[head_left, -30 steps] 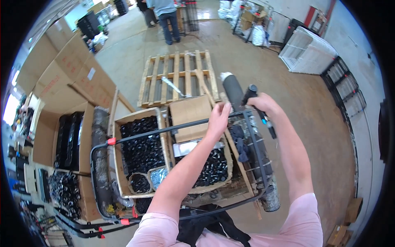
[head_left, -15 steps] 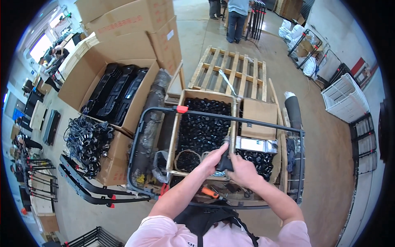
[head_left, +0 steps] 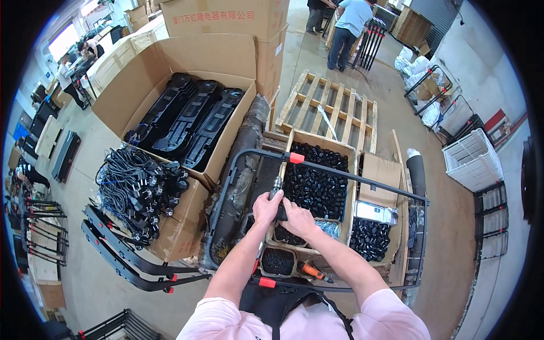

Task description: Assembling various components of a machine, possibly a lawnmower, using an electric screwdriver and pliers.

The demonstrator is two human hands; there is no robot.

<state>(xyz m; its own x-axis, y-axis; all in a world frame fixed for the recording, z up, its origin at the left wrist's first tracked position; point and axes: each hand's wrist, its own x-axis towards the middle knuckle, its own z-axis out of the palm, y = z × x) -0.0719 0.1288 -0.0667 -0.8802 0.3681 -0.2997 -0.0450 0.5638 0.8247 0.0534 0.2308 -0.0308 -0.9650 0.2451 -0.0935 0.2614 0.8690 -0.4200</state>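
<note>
My left hand (head_left: 266, 207) is closed around a slim grey and black tool (head_left: 276, 188) that stands upright. My right hand (head_left: 298, 220) is right beside it, fingers closed on a small black part (head_left: 281, 212) between the two hands. Both hands hover over a cardboard box (head_left: 317, 141) filled with small black parts (head_left: 314, 184). A black tubular frame (head_left: 362, 178) with orange-red clips (head_left: 296, 157) rings the box and my hands. What the tool tip touches is hidden.
An orange-handled tool (head_left: 313, 271) lies near my body. A large carton of long black panels (head_left: 192, 119) and a bundle of black cables (head_left: 141, 187) lie left. A wooden pallet (head_left: 334, 107), a white wire basket (head_left: 473, 161) and standing people (head_left: 348, 25) are farther off.
My right hand left the frame's far right side and joined the left over the box. Both hands have moved slightly left and now hold the tool upright. The view swung left.
</note>
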